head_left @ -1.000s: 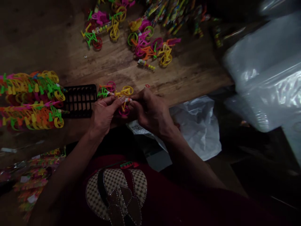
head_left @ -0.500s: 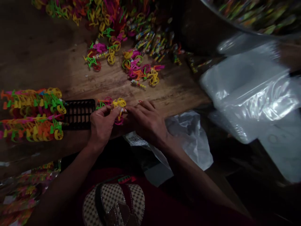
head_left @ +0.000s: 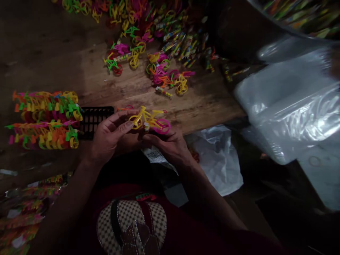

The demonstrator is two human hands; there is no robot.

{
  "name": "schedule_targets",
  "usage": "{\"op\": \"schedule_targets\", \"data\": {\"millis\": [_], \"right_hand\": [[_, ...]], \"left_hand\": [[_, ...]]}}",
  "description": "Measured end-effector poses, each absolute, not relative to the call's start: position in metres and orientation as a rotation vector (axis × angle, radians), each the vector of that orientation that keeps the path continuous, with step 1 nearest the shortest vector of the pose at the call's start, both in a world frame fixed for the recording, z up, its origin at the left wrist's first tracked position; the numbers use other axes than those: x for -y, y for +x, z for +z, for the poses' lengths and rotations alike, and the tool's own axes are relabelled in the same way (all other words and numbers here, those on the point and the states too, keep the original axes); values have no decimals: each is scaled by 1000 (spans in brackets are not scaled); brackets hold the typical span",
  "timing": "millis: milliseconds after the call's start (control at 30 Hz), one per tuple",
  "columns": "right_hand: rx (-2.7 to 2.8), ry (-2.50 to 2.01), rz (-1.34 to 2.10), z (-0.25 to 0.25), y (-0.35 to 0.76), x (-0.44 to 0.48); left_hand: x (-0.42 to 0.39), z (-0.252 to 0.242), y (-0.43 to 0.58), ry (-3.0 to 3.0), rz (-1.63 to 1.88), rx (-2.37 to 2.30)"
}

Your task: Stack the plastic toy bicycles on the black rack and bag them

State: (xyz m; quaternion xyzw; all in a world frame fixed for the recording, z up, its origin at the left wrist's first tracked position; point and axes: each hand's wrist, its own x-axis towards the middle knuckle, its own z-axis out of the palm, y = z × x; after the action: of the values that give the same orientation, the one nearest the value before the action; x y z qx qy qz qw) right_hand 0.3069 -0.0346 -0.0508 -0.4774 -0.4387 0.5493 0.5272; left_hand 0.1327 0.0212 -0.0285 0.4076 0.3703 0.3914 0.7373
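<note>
A small toy bicycle (head_left: 149, 117) with a yellow frame, a yellow front wheel and a pink rear wheel is held up between both hands above the table's near edge. My left hand (head_left: 110, 132) pinches the yellow wheel between thumb and fingers. Under the pink wheel, my right hand (head_left: 170, 141) is closed on the rear part, its fingers partly hidden. A short pale-ended tube (head_left: 146, 126) shows below the frame, by my right fingertips. Behind my left hand stands a black slotted rack (head_left: 98, 115), with rows of finished toy bicycles (head_left: 47, 120) to its left.
Loose toy parts (head_left: 162, 72) and a heap of small candy-filled tubes (head_left: 183, 44) lie farther back on the wooden table (head_left: 87, 76). Clear plastic bags (head_left: 289, 106) cover the right side. A large basin (head_left: 281, 26) stands at the back right. Packed toys (head_left: 32, 209) lie lower left.
The yellow bicycle has come up into view between my hands and now shows side-on. My hands have moved slightly apart. The whole view has shifted a little.
</note>
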Motion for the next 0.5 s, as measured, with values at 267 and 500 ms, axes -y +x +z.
{"op": "schedule_targets", "data": {"millis": [267, 500], "right_hand": [[1239, -1229, 1226, -45, 302, 41], [1432, -1259, 939, -50, 296, 45]], "left_hand": [[-17, -35, 131, 690, 863, -763], [-12, -31, 135, 682, 952, -791]]}}
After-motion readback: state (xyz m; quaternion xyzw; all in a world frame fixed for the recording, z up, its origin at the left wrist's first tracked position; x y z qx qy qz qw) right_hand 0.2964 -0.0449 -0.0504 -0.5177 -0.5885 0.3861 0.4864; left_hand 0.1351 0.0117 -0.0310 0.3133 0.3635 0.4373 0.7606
